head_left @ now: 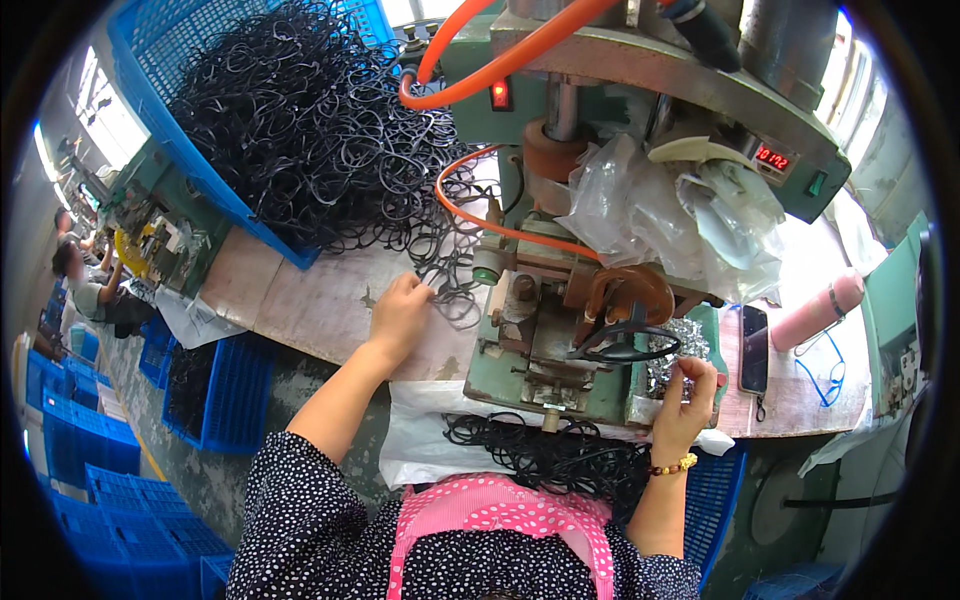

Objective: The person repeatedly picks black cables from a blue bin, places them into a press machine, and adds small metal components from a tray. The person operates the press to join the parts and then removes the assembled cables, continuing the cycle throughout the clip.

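Observation:
My left hand [403, 315] rests over the table with its fingers closed at the edge of loose, thin black loops [450, 285], seemingly pinching one. These trail down from a large heap of black loops [310, 120]. At the front right of a green press machine [490, 370], my right hand [688, 400] is closed in a pinch at the end of a black loop [640, 345]. That loop's other end lies at the machine's metal fixture [545, 340], below the brown-coated press part [635, 290]. The fingertips partly hide both grips.
A blue crate [165, 110] holds the heap. More black loops [560, 455] lie at my lap. Orange hoses [510, 70] and plastic bags [640, 205] hang on the press. A phone [753, 350], pink bottle [820, 312] and blue glasses [830, 380] lie right. People work far left.

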The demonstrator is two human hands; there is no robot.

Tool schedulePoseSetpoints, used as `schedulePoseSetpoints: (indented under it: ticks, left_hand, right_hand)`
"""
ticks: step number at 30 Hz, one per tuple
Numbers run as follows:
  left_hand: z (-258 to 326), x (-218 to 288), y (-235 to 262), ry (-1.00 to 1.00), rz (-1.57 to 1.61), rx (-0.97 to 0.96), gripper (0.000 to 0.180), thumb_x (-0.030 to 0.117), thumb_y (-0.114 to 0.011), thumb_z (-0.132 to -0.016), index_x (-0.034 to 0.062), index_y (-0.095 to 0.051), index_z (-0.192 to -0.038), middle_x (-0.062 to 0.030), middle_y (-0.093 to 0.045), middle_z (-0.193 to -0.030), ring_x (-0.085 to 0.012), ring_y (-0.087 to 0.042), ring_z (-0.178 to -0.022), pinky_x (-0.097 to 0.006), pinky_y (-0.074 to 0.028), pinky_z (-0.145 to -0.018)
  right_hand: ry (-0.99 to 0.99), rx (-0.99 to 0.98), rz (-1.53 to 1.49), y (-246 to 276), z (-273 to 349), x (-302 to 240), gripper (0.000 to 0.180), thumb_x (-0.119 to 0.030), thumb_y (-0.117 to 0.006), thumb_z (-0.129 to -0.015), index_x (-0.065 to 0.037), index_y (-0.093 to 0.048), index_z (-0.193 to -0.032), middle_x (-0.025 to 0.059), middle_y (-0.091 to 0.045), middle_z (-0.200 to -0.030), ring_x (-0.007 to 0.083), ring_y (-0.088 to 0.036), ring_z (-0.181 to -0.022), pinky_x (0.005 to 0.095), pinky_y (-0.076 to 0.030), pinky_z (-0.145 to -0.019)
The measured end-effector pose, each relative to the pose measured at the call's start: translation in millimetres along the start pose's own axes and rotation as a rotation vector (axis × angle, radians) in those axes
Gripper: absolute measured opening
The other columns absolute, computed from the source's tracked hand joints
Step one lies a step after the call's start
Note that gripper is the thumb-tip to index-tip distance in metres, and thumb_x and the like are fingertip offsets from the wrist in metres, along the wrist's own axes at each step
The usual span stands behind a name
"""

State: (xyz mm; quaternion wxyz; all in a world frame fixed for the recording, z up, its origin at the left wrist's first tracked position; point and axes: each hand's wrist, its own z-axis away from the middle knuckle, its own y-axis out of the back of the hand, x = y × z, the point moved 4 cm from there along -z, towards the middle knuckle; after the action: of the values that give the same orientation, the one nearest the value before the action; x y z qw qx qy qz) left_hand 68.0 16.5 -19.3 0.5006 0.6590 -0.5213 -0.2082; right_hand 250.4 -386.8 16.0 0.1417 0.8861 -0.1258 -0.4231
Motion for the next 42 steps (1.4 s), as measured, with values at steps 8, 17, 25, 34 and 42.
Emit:
schedulePoseSetpoints:
  ticks: [8, 17, 25, 34, 42]
  left_hand:
    - [16, -28, 25, 0.39, 0.73, 0.196, 0.017, 0.001, -0.066, -0.09, 0.002, -0.075, -0.104, -0.0054, -0.07, -0.104, -0.0134, -0.063, -0.077, -0.026, -0.049, -0.07]
    - [8, -6, 38, 0.264, 0.621, 0.343, 0.011, 0.005, -0.067, -0.095, 0.0037, -0.072, -0.105, 0.0045, -0.065, -0.088, -0.0042, -0.054, -0.074, -0.021, -0.044, -0.067]
    - [6, 46, 76, 0.315, 1.012, 0.378, 0.012, 0.012, -0.054, -0.106, 0.0041, -0.056, -0.114, -0.0034, -0.064, -0.087, -0.0092, -0.06, -0.075, -0.022, -0.048, -0.066]
    - [-2, 151, 136, -0.002, 1.311, 0.266, 0.023, 0.021, -0.048, -0.109, 0.0004, -0.051, -0.116, -0.0077, -0.059, -0.097, -0.0127, -0.058, -0.068, -0.026, -0.046, -0.062]
    - [-22, 179, 144, -0.016, 1.402, 0.328, 0.019, 0.017, -0.057, -0.105, -0.0002, -0.057, -0.113, -0.0101, -0.068, -0.103, -0.0142, -0.066, -0.08, -0.026, -0.05, -0.067]
  right_hand:
    - [0.095, -0.056, 0.08, 3, 0, -8, 0.013, 0.0, -0.065, -0.091, -0.003, -0.07, -0.103, 0.0108, -0.07, -0.095, 0.0285, -0.065, -0.092, 0.0503, -0.041, -0.109]
    - [0.1, -0.062, 0.068, 3, 1, -8, 0.01, 0.001, -0.064, -0.091, -0.003, -0.07, -0.098, 0.009, -0.071, -0.094, 0.025, -0.068, -0.09, 0.0506, -0.041, -0.111]
    - [-0.078, -0.085, -0.187, 6, -9, -10, 0.01, 0.006, -0.059, -0.093, 0.0, -0.066, -0.097, 0.0074, -0.062, -0.096, 0.0188, -0.057, -0.09, 0.0292, -0.047, -0.081]
    - [-0.272, -0.201, -0.705, -13, -22, -63, 0.014, 0.011, -0.06, -0.091, 0.0, -0.063, -0.098, 0.0016, -0.063, -0.097, 0.0101, -0.058, -0.093, 0.023, -0.045, -0.085]
    - [0.072, -0.231, -0.483, -39, -21, -116, 0.013, 0.004, -0.066, -0.087, -0.005, -0.064, -0.096, 0.0077, -0.068, -0.099, 0.0264, -0.066, -0.107, 0.0524, -0.028, -0.117]
